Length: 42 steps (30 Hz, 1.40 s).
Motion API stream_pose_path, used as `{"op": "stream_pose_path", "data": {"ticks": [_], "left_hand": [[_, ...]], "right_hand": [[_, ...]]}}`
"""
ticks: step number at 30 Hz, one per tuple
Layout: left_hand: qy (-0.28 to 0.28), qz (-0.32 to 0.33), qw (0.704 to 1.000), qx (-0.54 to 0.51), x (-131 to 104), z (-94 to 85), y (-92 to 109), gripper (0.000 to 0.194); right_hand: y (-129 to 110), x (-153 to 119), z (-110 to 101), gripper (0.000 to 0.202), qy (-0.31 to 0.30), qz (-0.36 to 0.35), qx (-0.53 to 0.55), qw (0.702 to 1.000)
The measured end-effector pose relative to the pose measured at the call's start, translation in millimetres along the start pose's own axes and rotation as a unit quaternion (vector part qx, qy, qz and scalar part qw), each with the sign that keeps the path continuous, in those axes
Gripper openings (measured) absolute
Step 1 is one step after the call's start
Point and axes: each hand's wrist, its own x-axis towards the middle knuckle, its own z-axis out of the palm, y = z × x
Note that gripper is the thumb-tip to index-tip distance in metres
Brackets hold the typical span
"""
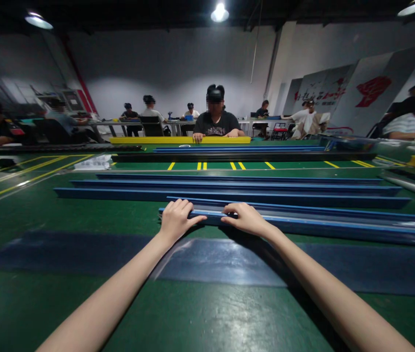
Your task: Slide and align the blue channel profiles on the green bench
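A long blue channel [303, 225] lies across the green table, running from the middle to the right edge. Near its left end, my left hand [178, 218] grips it, fingers over the far side and thumb along the near edge. My right hand [244, 218] holds the same channel a little further right, with fingers and thumb bent around its near wall. Between the hands a strip of the channel's inside shows. In front of it, a flat, shiny dark-blue strip [222, 259] lies on the table, beneath my forearms.
Several blue channels [229, 195] lie just beyond, then a long black bar [244, 157]. Across the table a person holds a yellow bar [178, 140]. A white packet [93, 162] is at the left back, a silver object [411, 182] at the right.
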Motion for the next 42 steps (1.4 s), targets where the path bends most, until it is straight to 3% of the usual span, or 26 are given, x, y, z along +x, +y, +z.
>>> {"op": "stream_pose_path", "data": {"ticks": [7, 13, 17, 22, 29, 36, 42], "left_hand": [[-0.035, 0.092, 0.995, 0.030, 4, -5.6, 3, 0.038], [-0.079, 0.112, 0.990, -0.016, 16, -12.0, 15, 0.034], [-0.099, 0.105, 0.988, -0.045, 27, -7.2, 41, 0.031], [-0.131, 0.133, 0.979, -0.076, 50, 2.9, 88, 0.029], [-0.165, 0.142, 0.971, -0.103, 76, 6.9, 134, 0.025], [-0.199, 0.127, 0.968, -0.087, 80, 3.9, 136, 0.025], [-0.234, 0.100, 0.965, -0.067, 76, -4.1, 112, 0.024]], "right_hand": [[15, -23, -14, 0.021, 0.016, 0.004, -0.021, 1.000], [41, -62, -36, 0.017, 0.024, 0.046, -0.120, 0.991], [62, -86, -45, 0.015, 0.039, 0.078, -0.155, 0.984], [83, -112, -53, 0.014, 0.064, 0.096, -0.180, 0.977], [94, -126, -54, 0.013, 0.102, 0.120, -0.213, 0.964], [87, -121, -49, 0.010, 0.099, 0.109, -0.274, 0.950], [71, -98, -43, 0.008, 0.081, 0.105, -0.268, 0.954]]}}
